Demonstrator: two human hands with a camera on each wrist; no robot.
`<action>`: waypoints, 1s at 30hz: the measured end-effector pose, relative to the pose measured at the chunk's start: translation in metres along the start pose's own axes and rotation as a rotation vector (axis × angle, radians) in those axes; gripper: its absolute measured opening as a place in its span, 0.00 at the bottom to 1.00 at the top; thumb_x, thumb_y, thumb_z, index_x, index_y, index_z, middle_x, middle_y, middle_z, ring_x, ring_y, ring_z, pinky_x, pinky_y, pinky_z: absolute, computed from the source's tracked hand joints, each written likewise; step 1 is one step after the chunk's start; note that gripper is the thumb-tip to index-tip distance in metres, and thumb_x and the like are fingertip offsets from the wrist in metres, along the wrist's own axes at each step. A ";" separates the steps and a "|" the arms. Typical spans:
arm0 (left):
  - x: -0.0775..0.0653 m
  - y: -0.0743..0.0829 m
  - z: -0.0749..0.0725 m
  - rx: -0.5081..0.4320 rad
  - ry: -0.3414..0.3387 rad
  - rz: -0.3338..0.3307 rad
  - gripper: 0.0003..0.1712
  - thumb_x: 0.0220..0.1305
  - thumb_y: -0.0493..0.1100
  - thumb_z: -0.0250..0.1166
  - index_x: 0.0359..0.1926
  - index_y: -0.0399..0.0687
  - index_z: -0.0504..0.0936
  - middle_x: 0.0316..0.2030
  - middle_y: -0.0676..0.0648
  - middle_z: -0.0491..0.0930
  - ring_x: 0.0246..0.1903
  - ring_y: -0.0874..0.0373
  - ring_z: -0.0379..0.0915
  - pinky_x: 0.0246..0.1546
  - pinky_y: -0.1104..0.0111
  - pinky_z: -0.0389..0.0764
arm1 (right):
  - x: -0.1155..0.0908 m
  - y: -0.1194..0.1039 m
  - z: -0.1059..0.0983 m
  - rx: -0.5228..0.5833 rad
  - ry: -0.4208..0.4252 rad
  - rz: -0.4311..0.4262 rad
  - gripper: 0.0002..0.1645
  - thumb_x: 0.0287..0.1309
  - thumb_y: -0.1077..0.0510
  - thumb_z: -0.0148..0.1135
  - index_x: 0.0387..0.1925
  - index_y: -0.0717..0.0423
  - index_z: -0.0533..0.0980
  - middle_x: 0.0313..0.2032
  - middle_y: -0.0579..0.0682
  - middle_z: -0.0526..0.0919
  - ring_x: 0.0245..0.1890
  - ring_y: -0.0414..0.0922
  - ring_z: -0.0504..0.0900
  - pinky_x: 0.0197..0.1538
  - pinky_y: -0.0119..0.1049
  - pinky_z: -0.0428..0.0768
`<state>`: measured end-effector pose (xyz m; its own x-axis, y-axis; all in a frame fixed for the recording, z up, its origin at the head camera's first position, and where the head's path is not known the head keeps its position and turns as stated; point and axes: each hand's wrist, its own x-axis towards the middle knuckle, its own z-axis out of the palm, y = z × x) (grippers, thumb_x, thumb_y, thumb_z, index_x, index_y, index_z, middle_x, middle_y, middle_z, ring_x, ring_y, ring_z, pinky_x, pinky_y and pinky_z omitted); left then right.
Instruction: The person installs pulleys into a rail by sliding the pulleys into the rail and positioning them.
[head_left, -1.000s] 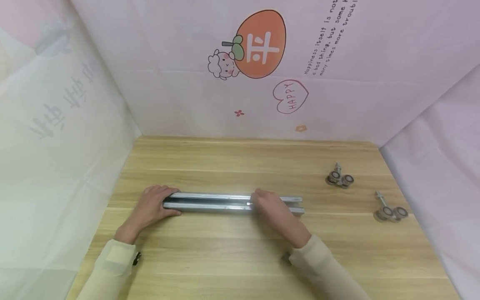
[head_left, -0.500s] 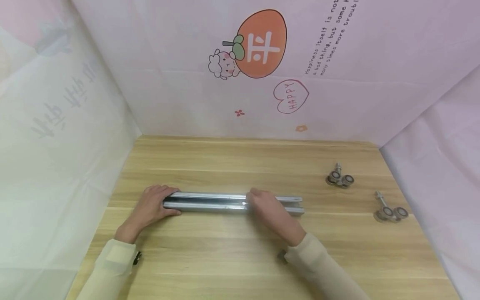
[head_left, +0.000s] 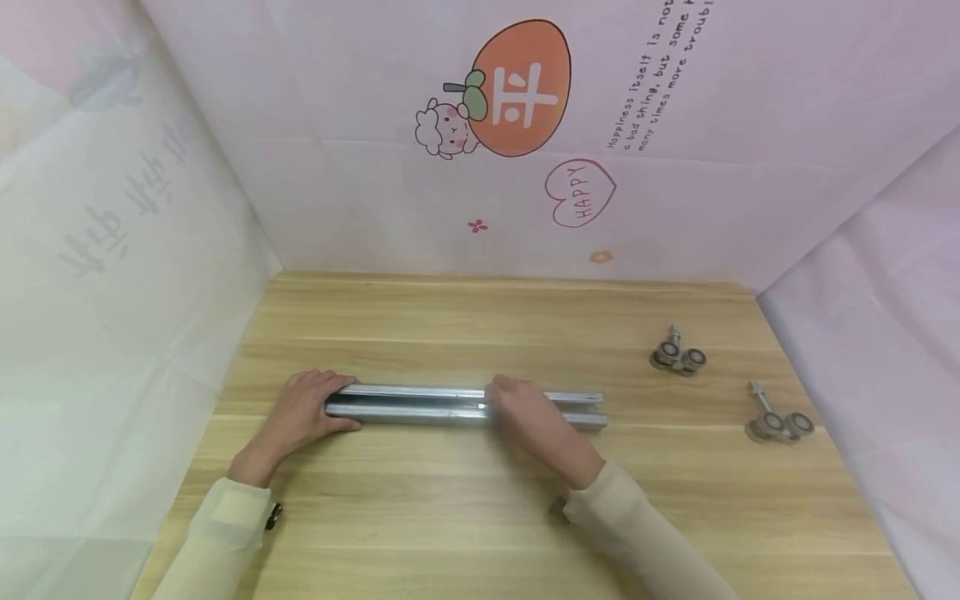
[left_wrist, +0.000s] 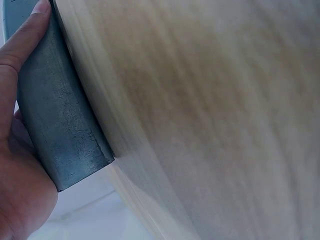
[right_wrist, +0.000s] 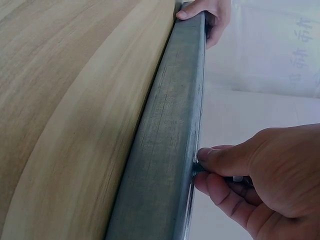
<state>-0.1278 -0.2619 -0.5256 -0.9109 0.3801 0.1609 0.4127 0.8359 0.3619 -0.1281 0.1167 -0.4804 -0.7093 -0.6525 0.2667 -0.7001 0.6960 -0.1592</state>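
Observation:
A grey metal channel rail (head_left: 420,413) lies left to right on the table, its long slot facing up. At its left end my left hand (head_left: 300,415) grips it, thumb on the near side and fingers over the far side. In the left wrist view, the thumb (left_wrist: 27,37) lies along the rail's side wall (left_wrist: 65,125). My right hand (head_left: 531,423) is over the slot, right of the rail's middle. Its thumb and fingers pinch a threaded bolt (right_wrist: 196,169) that sticks out of the slot; whatever the bolt joins inside the rail is hidden.
Two roller trolleys with upright bolts sit on the right of the wooden table (head_left: 450,508): one farther back (head_left: 678,358), and another trolley (head_left: 780,425) close to the right edge. Printed white cloth walls (head_left: 360,208) stand at the back and both sides.
My right hand has slid a short way left along the rail, pinching the bolt. The left hand and the rail have stayed in place.

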 end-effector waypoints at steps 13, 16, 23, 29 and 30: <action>0.000 0.000 0.000 0.007 -0.002 0.001 0.42 0.38 0.64 0.76 0.55 0.49 0.81 0.47 0.46 0.84 0.45 0.49 0.75 0.54 0.48 0.68 | 0.006 -0.003 0.003 -0.019 -0.028 -0.024 0.10 0.51 0.74 0.59 0.29 0.57 0.78 0.24 0.45 0.76 0.21 0.37 0.71 0.23 0.27 0.75; 0.001 -0.001 0.000 0.007 -0.005 -0.003 0.42 0.38 0.64 0.76 0.55 0.49 0.81 0.48 0.46 0.84 0.46 0.49 0.75 0.54 0.48 0.68 | 0.008 -0.004 0.004 -0.020 -0.029 -0.027 0.10 0.52 0.73 0.58 0.29 0.57 0.78 0.24 0.45 0.76 0.20 0.37 0.70 0.23 0.27 0.74; 0.001 0.000 0.002 0.018 0.003 0.006 0.43 0.37 0.65 0.76 0.55 0.50 0.81 0.47 0.46 0.84 0.46 0.49 0.75 0.54 0.48 0.69 | 0.009 -0.007 0.002 -0.014 -0.027 -0.026 0.10 0.50 0.74 0.58 0.28 0.57 0.77 0.23 0.45 0.75 0.20 0.36 0.68 0.22 0.26 0.73; 0.001 -0.001 0.003 0.020 0.012 0.004 0.42 0.37 0.65 0.76 0.54 0.51 0.82 0.46 0.47 0.85 0.45 0.49 0.75 0.54 0.48 0.69 | 0.011 -0.008 0.002 -0.017 -0.024 -0.025 0.11 0.49 0.75 0.57 0.28 0.57 0.77 0.22 0.44 0.74 0.19 0.36 0.67 0.22 0.25 0.72; 0.001 -0.001 0.003 0.018 0.013 0.004 0.42 0.36 0.65 0.76 0.54 0.51 0.82 0.46 0.47 0.85 0.45 0.50 0.75 0.54 0.48 0.69 | 0.011 -0.008 0.002 -0.021 -0.026 -0.024 0.11 0.50 0.74 0.58 0.28 0.57 0.77 0.22 0.44 0.74 0.19 0.36 0.67 0.22 0.25 0.72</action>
<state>-0.1294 -0.2612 -0.5283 -0.9090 0.3785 0.1746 0.4165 0.8413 0.3446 -0.1305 0.1031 -0.4784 -0.6940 -0.6767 0.2458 -0.7156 0.6858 -0.1327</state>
